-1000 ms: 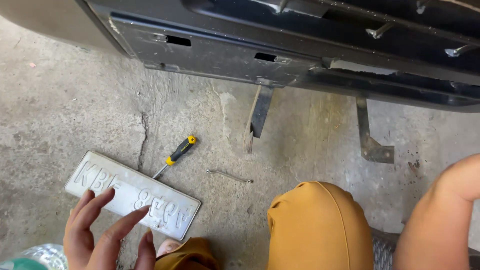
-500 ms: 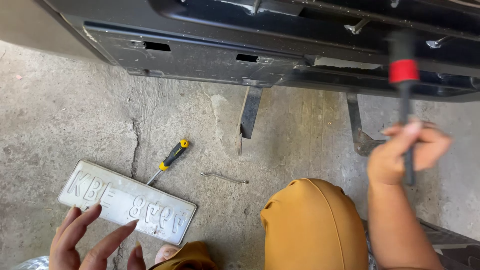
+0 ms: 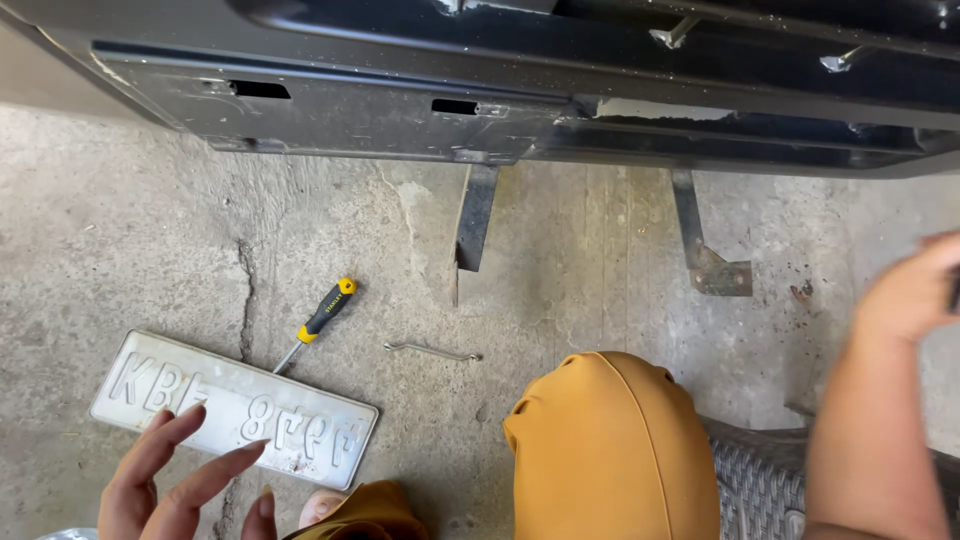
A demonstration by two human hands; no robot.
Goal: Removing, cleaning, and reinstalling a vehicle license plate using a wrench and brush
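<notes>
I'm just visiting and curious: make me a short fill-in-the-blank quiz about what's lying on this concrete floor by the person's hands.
1. The left hand hovers with fingers spread over the near edge of a white metal ____.
2. The screwdriver has a black and ____ handle.
3. A thin bent metal rod lies between the screwdriver and the person's ____-clad knee.
4. The right hand is raised at the picture's ____ edge.

Missing words: plate; yellow; mustard; right

Only one sign in sight: a white rectangular number plate [image 3: 235,408] with raised embossed characters, lying flat and slightly tilted on cracked concrete in the lower left of the frame, its near edge partly covered by the spread fingers of the left hand [image 3: 180,485].
</notes>
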